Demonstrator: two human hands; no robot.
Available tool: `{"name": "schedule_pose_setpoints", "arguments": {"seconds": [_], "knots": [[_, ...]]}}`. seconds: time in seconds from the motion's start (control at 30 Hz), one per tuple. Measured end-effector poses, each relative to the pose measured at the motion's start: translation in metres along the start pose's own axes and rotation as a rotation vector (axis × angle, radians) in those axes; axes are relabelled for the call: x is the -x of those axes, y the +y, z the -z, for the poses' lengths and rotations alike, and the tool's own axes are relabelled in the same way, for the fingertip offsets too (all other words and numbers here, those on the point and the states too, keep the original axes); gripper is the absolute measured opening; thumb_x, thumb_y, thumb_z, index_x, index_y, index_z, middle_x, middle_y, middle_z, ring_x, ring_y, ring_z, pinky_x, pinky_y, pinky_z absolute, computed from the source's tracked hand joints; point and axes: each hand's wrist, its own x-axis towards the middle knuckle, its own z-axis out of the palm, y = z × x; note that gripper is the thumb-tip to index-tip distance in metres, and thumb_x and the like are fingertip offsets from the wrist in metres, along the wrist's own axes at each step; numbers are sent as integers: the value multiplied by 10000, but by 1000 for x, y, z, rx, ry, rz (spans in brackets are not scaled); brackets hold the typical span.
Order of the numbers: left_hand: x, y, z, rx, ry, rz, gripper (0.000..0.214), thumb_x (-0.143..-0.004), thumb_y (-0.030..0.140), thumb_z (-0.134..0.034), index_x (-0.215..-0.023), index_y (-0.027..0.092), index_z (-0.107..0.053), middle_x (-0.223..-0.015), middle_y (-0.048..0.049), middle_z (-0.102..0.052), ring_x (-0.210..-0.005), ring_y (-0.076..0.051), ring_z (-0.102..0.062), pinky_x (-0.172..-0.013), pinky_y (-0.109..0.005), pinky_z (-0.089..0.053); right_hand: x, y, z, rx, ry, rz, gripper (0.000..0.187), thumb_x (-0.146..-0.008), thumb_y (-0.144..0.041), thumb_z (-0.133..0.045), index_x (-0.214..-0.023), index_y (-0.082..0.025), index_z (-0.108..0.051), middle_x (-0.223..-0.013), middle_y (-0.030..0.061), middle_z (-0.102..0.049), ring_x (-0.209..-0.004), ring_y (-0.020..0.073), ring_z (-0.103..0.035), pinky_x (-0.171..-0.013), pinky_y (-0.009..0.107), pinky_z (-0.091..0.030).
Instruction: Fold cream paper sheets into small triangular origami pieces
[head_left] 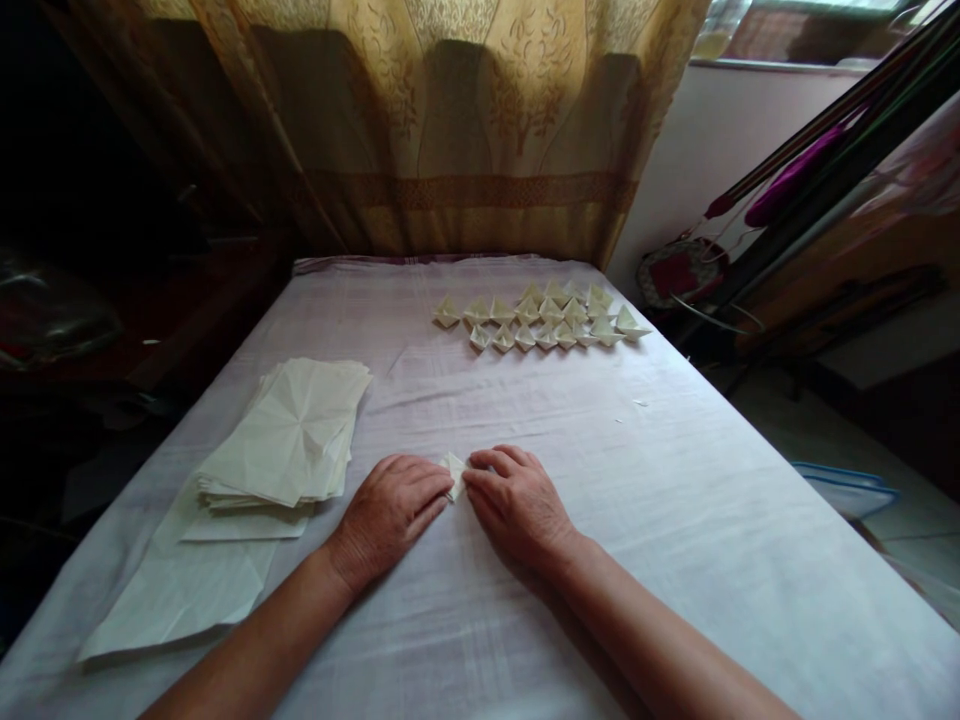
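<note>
A small folded piece of white paper [454, 474] lies on the table between my two hands. My left hand [394, 510] is closed on its left side, thumb and fingers pressed together at the edge. From the right, my right hand [521, 500] grips the other edge with its fingers bunched. Much of the paper is hidden under the fingertips. To the left of my left hand is a stack of creased white paper sheets [292, 430]. Several folded paper boats [551, 312] stand in rows towards the far right of the table.
A pale cloth covers the table [675, 520]. Tiny paper scraps [640, 402] lie on its right half. A gold curtain [450, 130] hangs behind the far edge. Off the right side are a bag [682, 272] and a blue-rimmed container [847, 485].
</note>
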Motion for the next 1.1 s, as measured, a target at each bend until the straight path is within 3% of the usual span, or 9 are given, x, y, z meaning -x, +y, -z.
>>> {"name": "schedule_pose_setpoints", "arguments": {"seconds": [0.2, 0.57, 0.9, 1.1], "knots": [[-4, -3, -1, -3, 54, 13, 275, -993, 374, -491, -1055, 224, -713, -1028, -41, -724, -966, -186, -623, -878, -341, -464, -3, 7, -6, -110, 66, 0, 190, -914, -204, -569, -1016, -235, -726, -1074, 52, -695, -983, 202, -577, -911, 351, -461], [-5, -1, -3, -52, 111, 20, 236, -986, 365, -511, -1013, 213, -690, -930, -24, -724, -869, -181, -624, -799, -324, -458, -3, 5, -6, -120, 136, 87, 141, -932, -219, -583, -1012, -233, -698, -1042, 61, -685, -961, 219, -576, -861, 369, -488], [-6, 2, -3, -151, 132, -20, 236, -1013, 275, -445, -950, 183, -653, -875, -31, -704, -802, -181, -612, -747, -318, -460, -5, 5, -10, -87, 116, -7, 141, -921, -199, -600, -1000, -226, -713, -958, 47, -683, -866, 201, -563, -803, 335, -467], [1, 1, -5, -198, 92, 91, 194, -993, 242, -467, -931, 191, -643, -894, -39, -677, -835, -204, -590, -776, -346, -462, -5, 6, -13, -69, 155, -19, 116, -913, -191, -614, -933, -223, -724, -930, 42, -687, -854, 196, -567, -793, 319, -457]]}}
